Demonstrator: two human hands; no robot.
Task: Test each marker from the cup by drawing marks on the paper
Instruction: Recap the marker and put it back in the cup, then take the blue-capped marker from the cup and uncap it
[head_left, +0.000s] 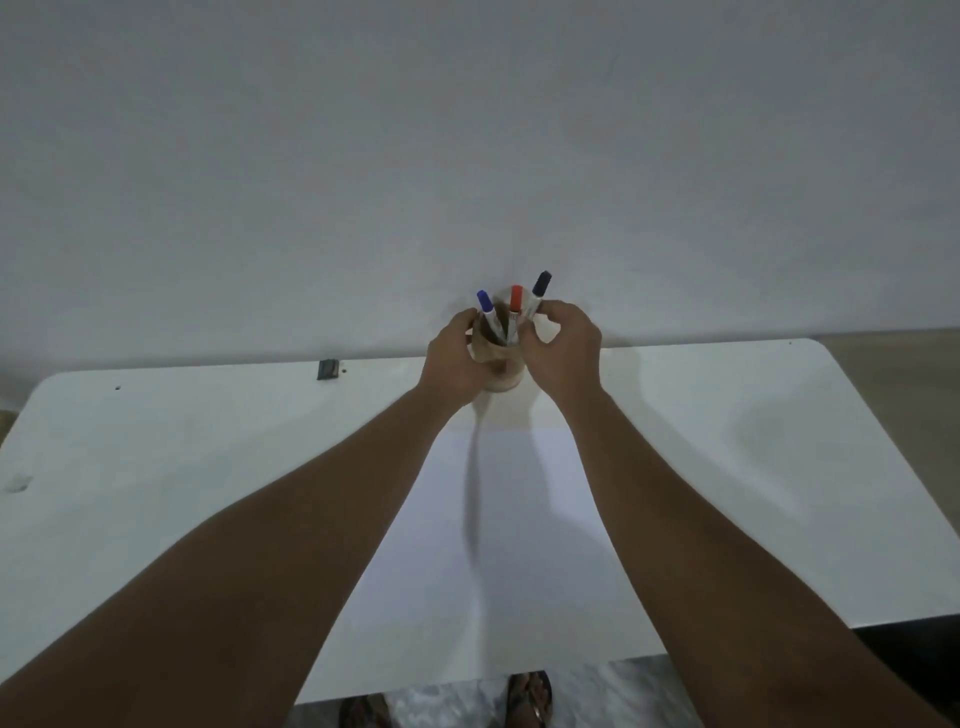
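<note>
A brown paper cup (496, 358) stands at the far edge of the white table (156, 467), just beyond a white sheet of paper (483, 545). Three markers stick up from it: a blue-capped marker (487, 306) on the left, a red-capped marker (515, 304) in the middle, a dark-capped marker (539, 288) on the right. My left hand (452, 358) wraps around the cup's left side. My right hand (563, 345) pinches the barrel of the dark-capped marker at the cup's right rim.
A small dark object (327, 369) lies on the table's far edge to the left. A plain wall (467, 156) rises right behind the table. Below the near edge I see feet in sandals (527, 699) on a mottled floor.
</note>
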